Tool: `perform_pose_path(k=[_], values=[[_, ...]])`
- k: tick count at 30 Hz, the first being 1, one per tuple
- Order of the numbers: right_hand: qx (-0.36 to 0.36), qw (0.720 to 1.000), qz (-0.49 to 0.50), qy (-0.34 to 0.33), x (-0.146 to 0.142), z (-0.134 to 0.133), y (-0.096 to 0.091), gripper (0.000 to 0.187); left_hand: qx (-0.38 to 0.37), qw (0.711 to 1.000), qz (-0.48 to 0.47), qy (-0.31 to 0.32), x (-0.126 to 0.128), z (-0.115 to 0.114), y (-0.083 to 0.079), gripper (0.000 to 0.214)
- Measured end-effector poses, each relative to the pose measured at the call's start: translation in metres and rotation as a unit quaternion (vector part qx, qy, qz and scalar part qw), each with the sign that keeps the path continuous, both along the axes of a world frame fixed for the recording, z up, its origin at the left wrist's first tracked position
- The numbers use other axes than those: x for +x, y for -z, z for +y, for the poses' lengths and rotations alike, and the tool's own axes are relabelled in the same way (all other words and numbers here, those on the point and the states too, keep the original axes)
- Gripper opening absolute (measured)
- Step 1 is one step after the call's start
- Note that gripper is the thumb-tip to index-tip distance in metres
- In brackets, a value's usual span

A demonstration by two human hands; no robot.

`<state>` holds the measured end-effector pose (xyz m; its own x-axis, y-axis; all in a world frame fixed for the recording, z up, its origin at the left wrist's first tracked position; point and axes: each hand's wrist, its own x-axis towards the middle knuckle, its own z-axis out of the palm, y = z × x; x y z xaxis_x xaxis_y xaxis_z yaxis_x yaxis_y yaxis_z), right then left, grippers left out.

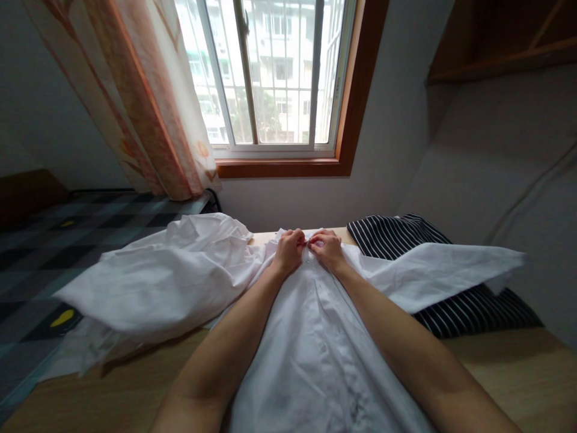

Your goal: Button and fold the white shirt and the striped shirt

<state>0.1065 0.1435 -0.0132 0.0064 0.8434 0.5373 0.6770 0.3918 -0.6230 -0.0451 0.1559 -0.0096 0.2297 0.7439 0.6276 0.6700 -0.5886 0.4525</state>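
Observation:
A white button-up shirt (315,343) lies spread front-up on a wooden table (518,373), its sleeves flung out to both sides. Both my hands meet at the top of the shirt's button strip, near the collar. My left hand (288,248) pinches the fabric edge with curled fingers. My right hand (326,246) pinches the opposite edge, fingertips touching those of the left. What sits between the fingertips is too small to make out beyond the shirt cloth.
A black-and-white striped garment (455,307) lies under the shirt's right sleeve. A bed with a dark checked cover (40,252) stands to the left. Beyond the table are a window (270,78), a patterned curtain (153,114) and a wooden shelf (500,54) at upper right.

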Motion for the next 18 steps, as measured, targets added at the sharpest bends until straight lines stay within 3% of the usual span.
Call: perform_pose_path(k=[3, 6, 8, 10, 11, 14, 18], values=[[0.016, 1.000, -0.023, 0.006, -0.001, -0.002, -0.001, 0.007, -0.009, 1.000, -0.008, 0.007, 0.000, 0.002, 0.001, 0.012], [0.045, 0.998, -0.042, 0.030, -0.002, -0.004, 0.000, 0.007, 0.035, 0.999, -0.002, 0.005, -0.003, 0.000, -0.003, 0.015], [0.065, 0.995, -0.051, 0.051, -0.002, -0.005, 0.001, 0.008, 0.092, 0.995, -0.004, -0.037, -0.006, -0.005, -0.008, 0.021], [0.084, 0.992, -0.056, 0.071, -0.003, -0.007, 0.000, 0.009, 0.124, 0.988, -0.003, -0.089, -0.008, -0.011, -0.013, 0.013], [0.092, 0.991, -0.060, 0.078, -0.003, -0.008, 0.000, 0.010, 0.120, 0.988, 0.006, -0.099, -0.008, -0.014, -0.015, 0.005], [0.109, 0.988, -0.075, 0.080, -0.004, -0.010, -0.002, 0.011, 0.055, 0.995, 0.046, -0.075, -0.005, -0.019, -0.015, 0.023], [0.115, 0.986, -0.096, 0.072, -0.006, -0.013, -0.005, 0.016, -0.013, 0.995, 0.058, -0.078, 0.005, -0.021, -0.011, 0.024]])
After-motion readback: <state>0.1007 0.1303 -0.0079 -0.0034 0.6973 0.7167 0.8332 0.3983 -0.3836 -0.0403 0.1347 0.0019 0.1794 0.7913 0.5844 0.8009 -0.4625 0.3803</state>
